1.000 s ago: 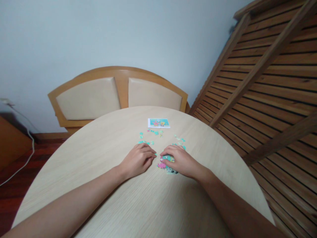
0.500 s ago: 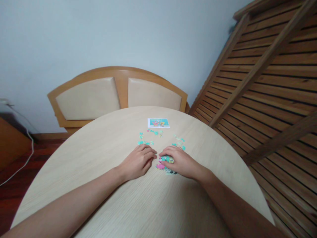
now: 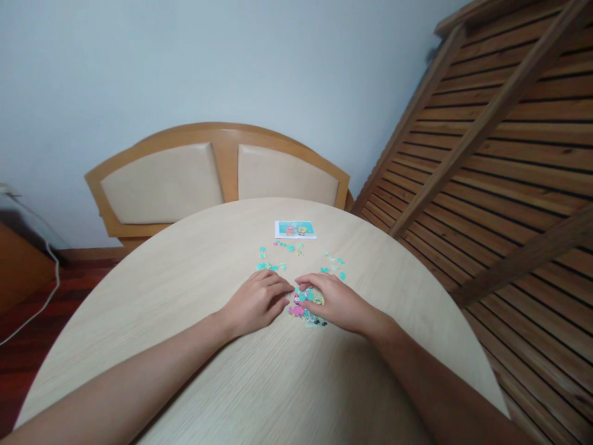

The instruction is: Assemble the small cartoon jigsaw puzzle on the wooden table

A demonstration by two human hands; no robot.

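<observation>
A partly joined jigsaw puzzle [image 3: 297, 309] lies flat on the round table, showing a pink figure and a yellow one against turquoise. My left hand [image 3: 259, 301] rests at its left side, thumb and fingers apart, fingertips close to the puzzle's edge. Arched over the right part of the puzzle is my right hand [image 3: 336, 300], its thumb on or just above the surface and its index fingertip at the upper edge. Thumb and index are spread. That hand hides the puzzle's right side. Whether either hand pinches a small piece cannot be made out.
Loose turquoise puzzle pieces [image 3: 269, 267] lie beyond my left hand, more pieces [image 3: 290, 247] behind the puzzle, and others [image 3: 333, 262] past my right hand. A picture card [image 3: 296, 229] lies farther back on the round table [image 3: 185, 266]. A padded headboard [image 3: 162, 185] and slatted wood [image 3: 509, 154] stand beyond.
My right thumb has shifted slightly, uncovering more of the puzzle's middle. My left thumb and index finger have parted a little. The view has shifted slightly.
</observation>
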